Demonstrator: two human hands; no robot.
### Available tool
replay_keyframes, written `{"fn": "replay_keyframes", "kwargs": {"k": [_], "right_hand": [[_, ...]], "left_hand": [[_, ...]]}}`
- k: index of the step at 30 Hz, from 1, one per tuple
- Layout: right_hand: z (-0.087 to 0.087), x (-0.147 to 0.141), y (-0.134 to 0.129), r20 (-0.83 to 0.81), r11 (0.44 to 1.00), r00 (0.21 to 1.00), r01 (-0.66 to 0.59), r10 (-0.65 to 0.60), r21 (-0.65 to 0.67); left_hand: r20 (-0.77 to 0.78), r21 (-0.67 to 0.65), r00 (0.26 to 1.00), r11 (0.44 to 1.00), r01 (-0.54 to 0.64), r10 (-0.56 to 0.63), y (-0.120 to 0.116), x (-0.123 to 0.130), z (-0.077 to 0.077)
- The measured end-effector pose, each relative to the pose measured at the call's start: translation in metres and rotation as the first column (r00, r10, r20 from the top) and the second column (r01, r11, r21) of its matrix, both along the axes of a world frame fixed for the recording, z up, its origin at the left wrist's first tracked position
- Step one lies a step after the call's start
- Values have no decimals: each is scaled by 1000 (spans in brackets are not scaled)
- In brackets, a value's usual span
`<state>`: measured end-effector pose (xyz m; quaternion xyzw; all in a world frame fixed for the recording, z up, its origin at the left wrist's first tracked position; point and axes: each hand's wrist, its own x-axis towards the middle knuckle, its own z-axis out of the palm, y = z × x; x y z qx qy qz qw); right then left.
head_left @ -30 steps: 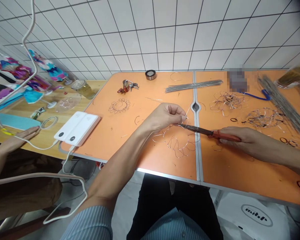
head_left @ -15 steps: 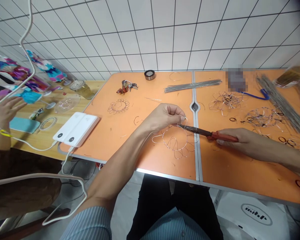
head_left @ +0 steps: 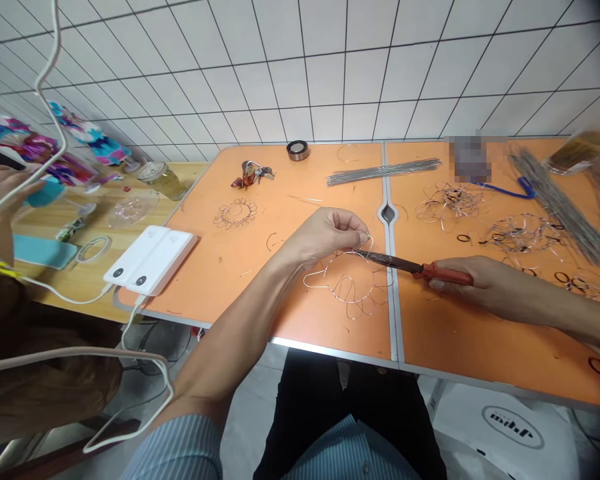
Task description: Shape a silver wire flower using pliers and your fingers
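The left hand (head_left: 325, 235) pinches the top of a wire flower (head_left: 349, 283) between thumb and fingertips, lifting its upper loop off the orange table (head_left: 260, 293) near the front edge, just left of the centre seam. The right hand (head_left: 467, 280) is clenched around the red handles of pliers (head_left: 410, 265), whose dark nose meets the wire right at the left fingertips.

Further back lie another wire flower (head_left: 237, 213), a bunch of keys (head_left: 253, 173), a tape roll (head_left: 298, 149) at the back edge and a bundle of straight wires (head_left: 383, 171). Right of the seam — tangled wire pieces (head_left: 450, 200). At the left edge sit two white power banks (head_left: 149, 259), cables attached. Below the table, a white bag (head_left: 510, 427) carries a logo, upside down and unreadable from here. Another person's hand (head_left: 3, 193) works at the wooden table alongside.
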<state>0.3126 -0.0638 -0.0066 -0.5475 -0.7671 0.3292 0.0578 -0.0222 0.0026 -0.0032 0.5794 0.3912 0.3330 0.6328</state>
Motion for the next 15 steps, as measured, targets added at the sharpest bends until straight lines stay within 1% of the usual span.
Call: {"fn": "replay_keyframes", "kwargs": {"k": [2,3,6,8,10,11,13,15], "right_hand": [[2,-2,1,33,995,999,-23,26,-95],[3,-3,2,35,994,999,-27,31,-108],[2,-3,2,-18,995,999,-40,38,-89],[-1,2,1,-55,993,998,-43,37,-111],[-6,9,-3,-43,994,999,-13,8,-110],[-8,13,-5,-14,997,1000,19,-20,-75],[-11,19,-10,71,996,995,74,-77,42],[-11,21,-16,157,986,983,68,-92,152]], "left_hand": [[-18,-6,1000,1000,-4,4,-1,0,1],[-25,-8,1000,1000,-5,5,-1,0,1],[-31,8,999,1000,-16,17,-1,-1,2],[-26,37,999,999,-30,31,0,-2,3],[-1,73,999,996,-51,51,2,-3,4],[20,90,998,994,-60,59,2,-3,4],[76,118,995,990,-77,68,3,-4,4],[138,141,989,987,-80,61,3,-3,4]]}}
